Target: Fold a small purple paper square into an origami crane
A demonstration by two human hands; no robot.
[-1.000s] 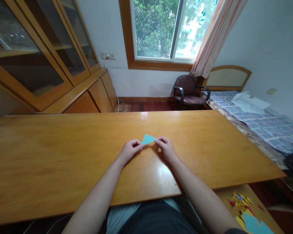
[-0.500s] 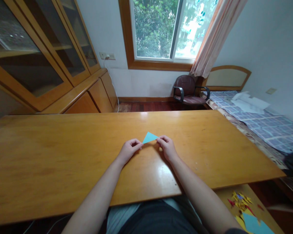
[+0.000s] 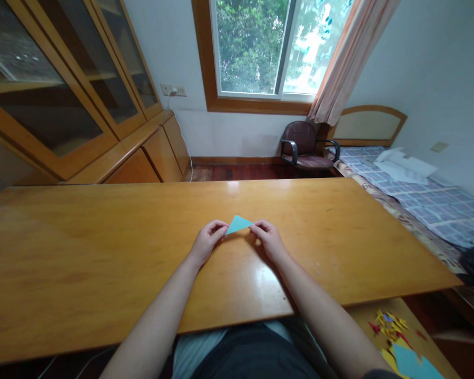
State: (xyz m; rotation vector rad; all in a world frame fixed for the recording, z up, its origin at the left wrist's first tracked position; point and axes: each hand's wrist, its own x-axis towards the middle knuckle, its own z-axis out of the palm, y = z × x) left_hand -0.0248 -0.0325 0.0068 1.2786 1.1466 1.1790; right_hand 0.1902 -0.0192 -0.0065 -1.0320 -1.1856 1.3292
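Note:
A light-blue sheet of paper folded into a triangle (image 3: 238,224) is held just over the wooden table (image 3: 102,252), its peak pointing away from me. My left hand (image 3: 209,239) has its fingers pinched at the left corner of the triangle. At the right corner, my right hand (image 3: 268,237) pinches the paper between thumb and fingers. The long edge of the triangle faces me. A shadow falls on the table under my right hand.
Below the table's right front edge, a lower wooden surface (image 3: 363,316) carries several small yellow and red folded paper pieces (image 3: 391,325) and light-blue paper sheets (image 3: 413,363). Beyond the table stand an armchair (image 3: 304,145), a bed (image 3: 430,195) and a glass-door cabinet (image 3: 110,126).
The paper triangle has shifted slightly left along with both hands. Each hand keeps its pinch on its corner.

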